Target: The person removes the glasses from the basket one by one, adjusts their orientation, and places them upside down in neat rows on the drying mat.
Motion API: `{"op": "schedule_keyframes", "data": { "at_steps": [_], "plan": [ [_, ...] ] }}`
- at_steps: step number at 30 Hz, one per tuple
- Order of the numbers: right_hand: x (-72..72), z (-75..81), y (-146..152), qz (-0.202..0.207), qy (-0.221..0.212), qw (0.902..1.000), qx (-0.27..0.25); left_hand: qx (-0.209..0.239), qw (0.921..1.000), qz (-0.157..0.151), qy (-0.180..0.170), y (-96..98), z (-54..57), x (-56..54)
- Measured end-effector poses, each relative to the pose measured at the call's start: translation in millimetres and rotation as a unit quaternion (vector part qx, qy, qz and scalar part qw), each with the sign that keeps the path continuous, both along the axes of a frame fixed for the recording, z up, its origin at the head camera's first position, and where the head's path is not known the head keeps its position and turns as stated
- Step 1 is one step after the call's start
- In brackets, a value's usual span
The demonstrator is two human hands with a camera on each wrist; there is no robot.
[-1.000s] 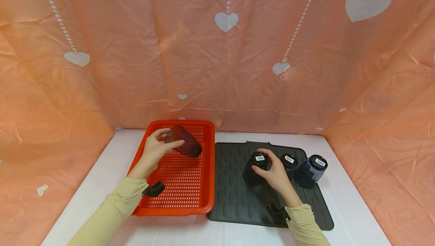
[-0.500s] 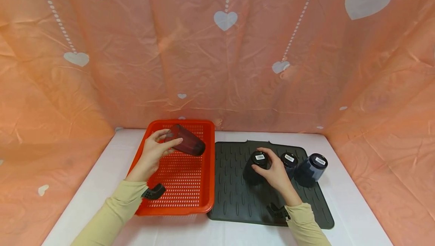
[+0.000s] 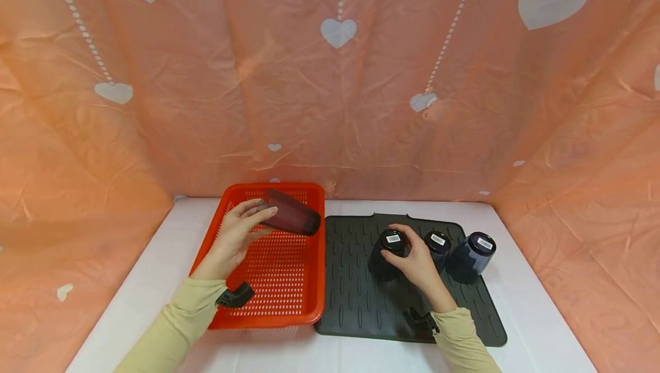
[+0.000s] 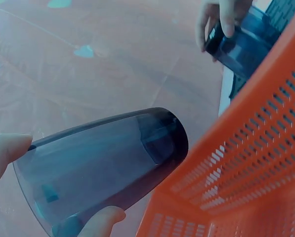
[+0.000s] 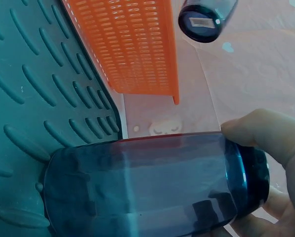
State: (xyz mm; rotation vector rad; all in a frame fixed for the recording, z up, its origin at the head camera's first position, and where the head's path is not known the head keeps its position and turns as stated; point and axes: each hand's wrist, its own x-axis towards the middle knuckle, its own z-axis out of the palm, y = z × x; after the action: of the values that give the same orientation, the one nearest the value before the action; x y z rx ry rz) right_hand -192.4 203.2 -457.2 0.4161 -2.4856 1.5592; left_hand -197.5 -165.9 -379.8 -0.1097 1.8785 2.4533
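Note:
My left hand (image 3: 233, 241) holds a dark see-through tumbler (image 3: 291, 214) near its rim, above the orange-red basket (image 3: 318, 264). The tumbler lies tilted, nearly level, its thick base pointing right. In the left wrist view, thumb and fingers grip the tumbler (image 4: 98, 170) from opposite sides at the mouth. Over on the dark ribbed mat (image 3: 356, 293), my right hand (image 3: 420, 264) grips another tumbler (image 3: 380, 264) around its labelled base. That one stands upside down, and the right wrist view shows its rim end against the mat, the tumbler (image 5: 147, 182) seen from the side.
Two more upside-down tumblers stand on the mat right of my right hand, a nearer dark tumbler (image 3: 438, 247) and a clearer tumbler (image 3: 470, 261). The basket's right wall meets the mat's left edge. A peach curtain (image 3: 340, 109) hangs behind the white table (image 3: 521, 281).
The tumbler in my left hand has swung its base to the right and turned closer to level. My right hand has stayed on its tumbler.

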Motion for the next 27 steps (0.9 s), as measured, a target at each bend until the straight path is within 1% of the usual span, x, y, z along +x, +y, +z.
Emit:
{"op": "schedule_keyframes", "data": {
  "at_steps": [2, 8, 12, 20, 27],
  "plan": [
    [2.1, 4.0, -1, 0.001, 0.002, 1.0, 0.004, 0.009, 0.9999, -0.008, 0.002, 2.1, 0.4, 1.9],
    [17.7, 32.2, -11, 0.005, 0.007, 1.0, -0.002, 0.036, 0.9991, -0.019, 0.006, 8.9, 2.0, 5.9],
    [18.7, 34.5, -12, 0.001, 0.005, 1.0, 0.005, 0.046, 0.9985, -0.028, 0.008, 13.2, 2.3, 7.0],
    [19.1, 34.2, -14, -0.001, 0.006, 1.0, -0.004, 0.048, 0.9976, -0.048, 0.007, 17.7, 1.2, 9.1],
    [19.8, 35.9, -15, -0.001, -0.002, 1.0, -0.003, 0.058, 0.9967, -0.055, 0.009, 22.1, 0.1, 10.0]
  ]
}}
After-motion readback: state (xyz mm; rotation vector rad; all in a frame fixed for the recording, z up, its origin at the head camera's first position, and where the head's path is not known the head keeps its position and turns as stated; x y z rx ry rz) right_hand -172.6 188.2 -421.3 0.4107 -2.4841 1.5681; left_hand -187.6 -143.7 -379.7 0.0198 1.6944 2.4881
